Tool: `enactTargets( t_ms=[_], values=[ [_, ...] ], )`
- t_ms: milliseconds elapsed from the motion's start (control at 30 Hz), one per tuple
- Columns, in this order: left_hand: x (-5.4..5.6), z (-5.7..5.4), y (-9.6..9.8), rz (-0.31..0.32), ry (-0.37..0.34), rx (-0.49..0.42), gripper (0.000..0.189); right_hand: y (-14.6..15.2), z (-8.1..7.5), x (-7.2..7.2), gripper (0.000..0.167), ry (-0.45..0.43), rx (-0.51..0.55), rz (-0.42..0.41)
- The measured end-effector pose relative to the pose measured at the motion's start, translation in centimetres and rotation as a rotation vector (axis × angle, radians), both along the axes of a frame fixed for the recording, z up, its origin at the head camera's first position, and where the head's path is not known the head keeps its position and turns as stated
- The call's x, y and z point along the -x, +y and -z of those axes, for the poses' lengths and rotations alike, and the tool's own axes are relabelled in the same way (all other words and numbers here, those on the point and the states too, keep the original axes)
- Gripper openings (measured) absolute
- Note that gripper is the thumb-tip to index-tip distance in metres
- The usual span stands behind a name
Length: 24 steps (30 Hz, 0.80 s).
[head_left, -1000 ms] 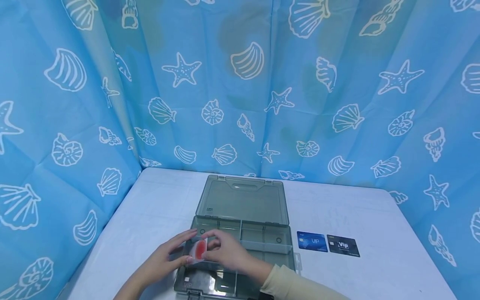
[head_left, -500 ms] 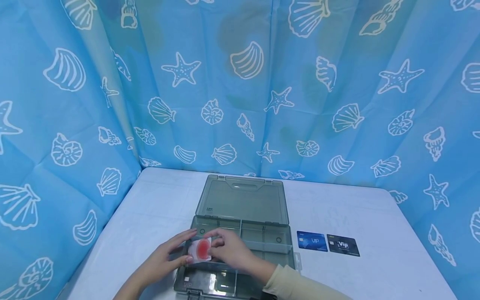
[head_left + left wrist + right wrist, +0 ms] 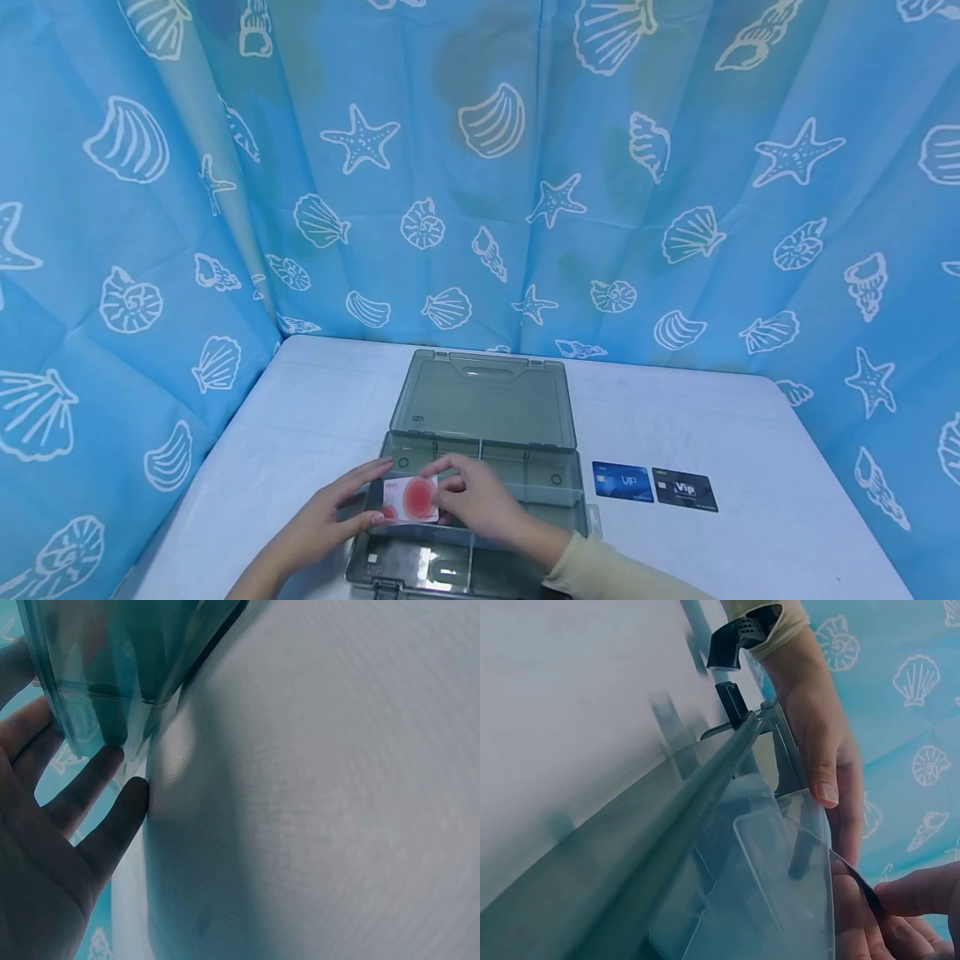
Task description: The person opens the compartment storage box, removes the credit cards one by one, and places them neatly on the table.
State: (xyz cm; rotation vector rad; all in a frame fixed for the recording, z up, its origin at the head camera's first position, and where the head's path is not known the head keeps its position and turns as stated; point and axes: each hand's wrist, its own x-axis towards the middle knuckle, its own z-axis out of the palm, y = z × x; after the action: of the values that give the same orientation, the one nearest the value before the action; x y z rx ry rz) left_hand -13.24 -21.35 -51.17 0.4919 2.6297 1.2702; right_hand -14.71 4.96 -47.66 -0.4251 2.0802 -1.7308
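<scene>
Between thumb and fingers, my right hand (image 3: pixel 480 504) pinches a white card with red circles (image 3: pixel 414 500) at its right edge. The card is over the left middle part of a grey see-through compartment box (image 3: pixel 528 496), which lies with its lid raised back. My left hand (image 3: pixel 322 525) touches the box's left side, thumb near the card's lower left corner. In the left wrist view its fingers (image 3: pixel 112 825) stretch out along the box wall. The right wrist view shows the card edge-on as a dark strip (image 3: pixel 864 891).
A dark VIP card (image 3: pixel 378 562) lies in the front left compartment. Right of the box, a blue VIP card (image 3: pixel 624 482) and a black Vip card (image 3: pixel 684 490) lie on the white table (image 3: pixel 720 417). The hinged lid (image 3: pixel 483 396) is behind; a blue shell-print curtain (image 3: pixel 450 208) surrounds the table.
The card has turned from steeply angled to face up toward the head camera, showing its whole printed front. My right hand has shifted slightly right; my left hand stays in place.
</scene>
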Motion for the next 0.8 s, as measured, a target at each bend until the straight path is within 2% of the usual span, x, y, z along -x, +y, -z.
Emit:
enactTargets(
  t_ms=[567,800],
  values=[
    [-0.1,-0.2,0.2,-0.019,-0.010,0.006,0.067,2.3,-0.6,-0.6,0.027,-0.008,0.009,0.033],
    [-0.2,0.0,0.1,-0.007,0.000,-0.006,0.067,3.0,-0.8,-0.7,0.030,-0.023,0.018,0.052]
  ],
)
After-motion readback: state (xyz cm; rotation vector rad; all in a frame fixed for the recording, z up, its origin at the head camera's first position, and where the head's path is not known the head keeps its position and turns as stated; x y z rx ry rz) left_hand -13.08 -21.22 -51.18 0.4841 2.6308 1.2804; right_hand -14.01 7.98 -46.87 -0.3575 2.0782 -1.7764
